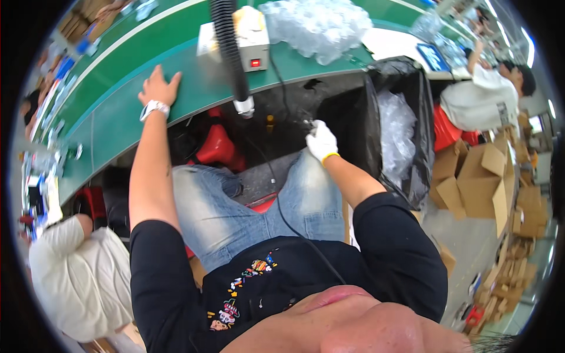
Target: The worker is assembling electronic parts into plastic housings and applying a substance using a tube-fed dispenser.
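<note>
My left hand (pixel 160 88), bare with a white watch at the wrist, lies flat on the green tabletop (pixel 109 126), fingers spread and nothing under them that I can see. My right hand (pixel 322 140) wears a white glove with a yellow cuff. It is closed just above my right knee, below the table edge. A small shiny bit (pixel 307 123) shows at its fingertips, too blurred to name. Between the hands hangs a black ribbed hose (pixel 226 47) with a pale nozzle. Right of the gloved hand stands a black bag (pixel 371 112) holding clear plastic pieces (pixel 397 126).
A white box-shaped device (pixel 257 50) with a red switch stands behind the hose. Beside it lies a heap of clear plastic pieces (pixel 318 26). A thin cable (pixel 279 206) crosses my lap. Open cardboard boxes (pixel 479 176) and a seated person (pixel 479 97) are at the right; another person (pixel 82 276) sits left.
</note>
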A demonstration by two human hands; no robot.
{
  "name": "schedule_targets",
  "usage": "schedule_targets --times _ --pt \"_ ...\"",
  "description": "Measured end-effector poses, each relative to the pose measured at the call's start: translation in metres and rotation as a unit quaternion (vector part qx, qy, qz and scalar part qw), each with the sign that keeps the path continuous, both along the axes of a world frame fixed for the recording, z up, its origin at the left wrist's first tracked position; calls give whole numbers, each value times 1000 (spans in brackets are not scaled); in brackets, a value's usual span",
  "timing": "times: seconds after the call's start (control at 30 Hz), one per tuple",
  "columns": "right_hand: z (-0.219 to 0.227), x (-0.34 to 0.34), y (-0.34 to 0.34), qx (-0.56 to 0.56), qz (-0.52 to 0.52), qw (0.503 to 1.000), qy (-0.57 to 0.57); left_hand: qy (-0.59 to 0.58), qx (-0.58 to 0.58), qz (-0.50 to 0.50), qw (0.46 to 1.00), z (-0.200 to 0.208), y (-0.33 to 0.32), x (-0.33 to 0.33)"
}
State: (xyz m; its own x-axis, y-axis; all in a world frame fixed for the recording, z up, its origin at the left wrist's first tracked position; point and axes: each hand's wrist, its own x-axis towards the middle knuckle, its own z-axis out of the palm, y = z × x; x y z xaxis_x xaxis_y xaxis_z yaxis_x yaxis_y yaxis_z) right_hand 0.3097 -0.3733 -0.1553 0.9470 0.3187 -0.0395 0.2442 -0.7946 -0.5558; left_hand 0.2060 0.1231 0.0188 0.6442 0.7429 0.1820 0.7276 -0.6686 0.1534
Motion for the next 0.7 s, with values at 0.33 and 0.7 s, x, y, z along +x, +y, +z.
schedule_targets --times 0.33,0.7 --pt "14 -5 7 4 9 1000 29 60 19 11 998 -9 13 -3" --pt "10 -7 10 -2 24 1000 8 25 29 13 999 -18 20 -6"
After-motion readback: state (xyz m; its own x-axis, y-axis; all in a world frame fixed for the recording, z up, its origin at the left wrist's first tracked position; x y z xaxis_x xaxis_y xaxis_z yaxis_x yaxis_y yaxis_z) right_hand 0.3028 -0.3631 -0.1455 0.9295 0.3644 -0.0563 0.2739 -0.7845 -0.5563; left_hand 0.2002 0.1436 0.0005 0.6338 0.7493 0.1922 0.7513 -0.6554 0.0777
